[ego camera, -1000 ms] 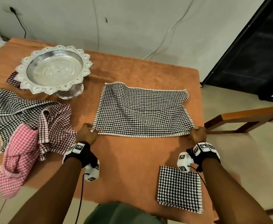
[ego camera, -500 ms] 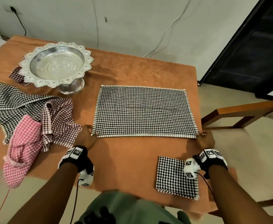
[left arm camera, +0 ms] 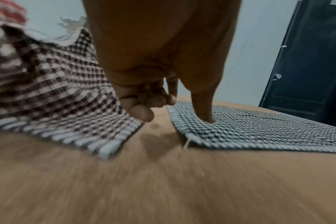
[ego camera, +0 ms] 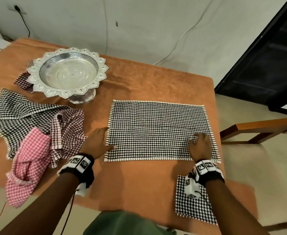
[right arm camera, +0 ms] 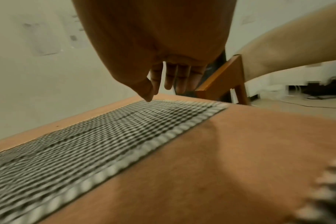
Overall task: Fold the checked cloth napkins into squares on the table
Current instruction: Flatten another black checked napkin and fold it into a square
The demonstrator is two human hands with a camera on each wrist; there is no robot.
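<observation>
Currently black-checked napkin [ego camera: 158, 131] flat near tabletop [ego camera: 139, 180] right edge. Left hand [ego camera: 97, 141] relaxed, thumb pressing; right hand [ego camera: 200, 145] relaxed, grasping nothing. Risk: uneven lift skews fold; right hem slips over edge.

Left hand [ego camera: 97, 141] lay near table's left-front, thumb out, fingers part-curled; right hand [ego camera: 200, 145] spread flat, palm down.
</observation>
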